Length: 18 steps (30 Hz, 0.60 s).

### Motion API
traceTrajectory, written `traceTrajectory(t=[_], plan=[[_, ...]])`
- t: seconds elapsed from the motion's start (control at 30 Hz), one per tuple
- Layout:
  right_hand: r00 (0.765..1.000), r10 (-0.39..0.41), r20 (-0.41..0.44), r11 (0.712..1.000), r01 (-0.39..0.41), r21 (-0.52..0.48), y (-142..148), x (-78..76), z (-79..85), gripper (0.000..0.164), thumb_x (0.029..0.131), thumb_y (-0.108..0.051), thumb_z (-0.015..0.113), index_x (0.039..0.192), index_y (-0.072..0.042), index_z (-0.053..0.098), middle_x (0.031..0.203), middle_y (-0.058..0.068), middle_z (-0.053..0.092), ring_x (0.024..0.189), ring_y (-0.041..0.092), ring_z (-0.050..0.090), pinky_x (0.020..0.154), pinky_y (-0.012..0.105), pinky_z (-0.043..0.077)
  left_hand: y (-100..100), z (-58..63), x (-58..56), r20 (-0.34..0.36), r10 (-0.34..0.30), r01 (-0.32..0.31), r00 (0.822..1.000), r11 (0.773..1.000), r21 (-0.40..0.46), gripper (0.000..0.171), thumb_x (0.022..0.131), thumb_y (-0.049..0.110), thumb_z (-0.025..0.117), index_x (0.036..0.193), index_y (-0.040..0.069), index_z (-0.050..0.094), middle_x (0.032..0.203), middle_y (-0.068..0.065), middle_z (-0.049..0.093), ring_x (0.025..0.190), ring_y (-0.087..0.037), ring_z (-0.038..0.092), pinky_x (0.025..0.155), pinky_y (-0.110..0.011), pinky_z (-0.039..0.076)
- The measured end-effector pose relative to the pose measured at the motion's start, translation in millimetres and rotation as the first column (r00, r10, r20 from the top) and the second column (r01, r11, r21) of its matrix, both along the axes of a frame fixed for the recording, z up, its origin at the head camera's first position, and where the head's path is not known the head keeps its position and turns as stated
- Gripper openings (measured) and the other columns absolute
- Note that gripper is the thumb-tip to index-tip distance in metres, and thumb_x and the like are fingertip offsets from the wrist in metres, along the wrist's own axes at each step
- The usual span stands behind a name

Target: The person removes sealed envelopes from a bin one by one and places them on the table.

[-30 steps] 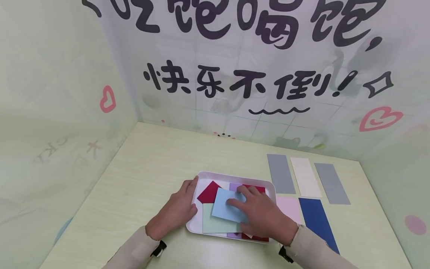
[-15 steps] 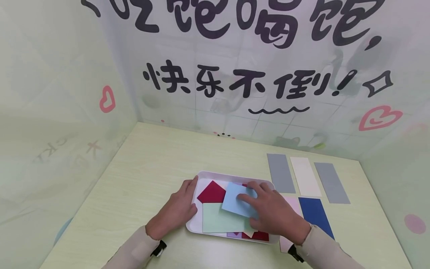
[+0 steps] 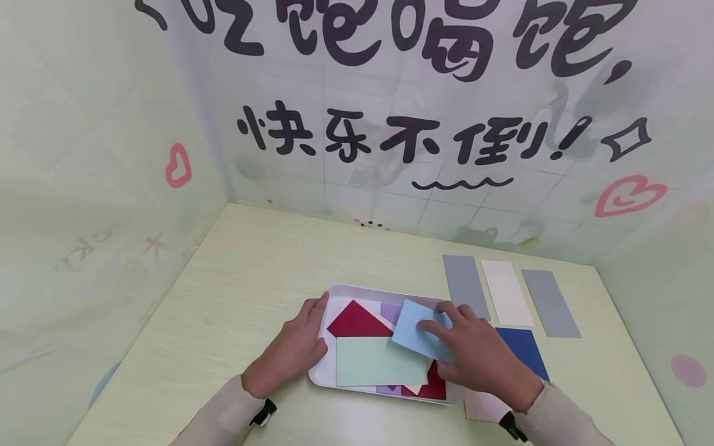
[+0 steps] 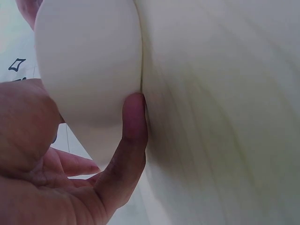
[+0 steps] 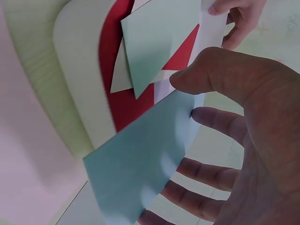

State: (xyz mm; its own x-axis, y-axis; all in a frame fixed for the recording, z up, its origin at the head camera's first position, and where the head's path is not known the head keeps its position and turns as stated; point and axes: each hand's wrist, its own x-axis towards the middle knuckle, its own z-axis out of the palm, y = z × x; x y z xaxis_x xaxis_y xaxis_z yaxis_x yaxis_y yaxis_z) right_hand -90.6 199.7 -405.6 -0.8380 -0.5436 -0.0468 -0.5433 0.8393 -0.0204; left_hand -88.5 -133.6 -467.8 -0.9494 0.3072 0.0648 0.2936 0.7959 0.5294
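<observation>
Soft light, faint glare on the table (image 3: 346, 421), dimmer wrist views

In the head view, the right hand (image 3: 480, 353) hides one end of the light blue card (image 3: 419, 329), the right end of the tray (image 3: 325, 375) and parts of the pink card (image 3: 483, 407) and dark blue card (image 3: 520, 347); the top edge cuts off the upper lettering (image 3: 460, 52). The left wrist view hides the tray's contents, while the right one crops the light blue card at the bottom.
</observation>
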Motion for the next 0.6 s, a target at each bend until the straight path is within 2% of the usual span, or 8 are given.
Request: traceTrajectory(t=[0.2, 0.47, 0.6], plan=[[0.999, -0.036, -0.004, 0.999, 0.036, 0.001, 15.4, 1.6, -0.6, 0.06, 0.071, -0.034, 0.079, 0.129, -0.032, 0.062, 0.132, 0.009, 0.048, 0.108, 0.03, 0.05, 0.069, 0.036, 0.056, 0.2, -0.3, -0.5, 0.011, 0.006, -0.006, 1.0, 1.0, -0.002, 0.077, 0.086, 0.004, 0.063, 0.154, -0.003, 0.025, 0.141, -0.015, 0.043, 0.092, -0.02, 0.063, 0.075, -0.027, 0.053], [0.995, -0.095, 0.0, 0.995, 0.095, -0.019, 33.0, 4.7, -4.1, 0.059, 0.072, -0.031, 0.077, 0.129, -0.03, 0.062, 0.131, 0.011, 0.047, 0.103, 0.03, 0.051, 0.058, 0.028, 0.053, 1.1, 0.1, -0.5, 0.022, 0.016, -0.016, 1.0, 1.0, -0.001, 0.078, 0.087, 0.004, 0.063, 0.154, -0.002, 0.025, 0.142, -0.015, 0.042, 0.088, -0.019, 0.062, 0.072, -0.025, 0.052], [0.992, -0.129, -0.008, 0.991, 0.129, -0.022, 39.8, 6.2, -4.7, 0.063, 0.069, -0.034, 0.082, 0.129, -0.03, 0.062, 0.13, 0.011, 0.047, 0.104, 0.033, 0.051, 0.058, 0.033, 0.056, 1.1, -0.7, 0.0, 0.014, 0.015, -0.015, 1.0, 1.0, -0.003, 0.077, 0.087, 0.004, 0.063, 0.154, -0.002, 0.025, 0.141, -0.015, 0.042, 0.085, -0.018, 0.062, 0.07, -0.024, 0.052]])
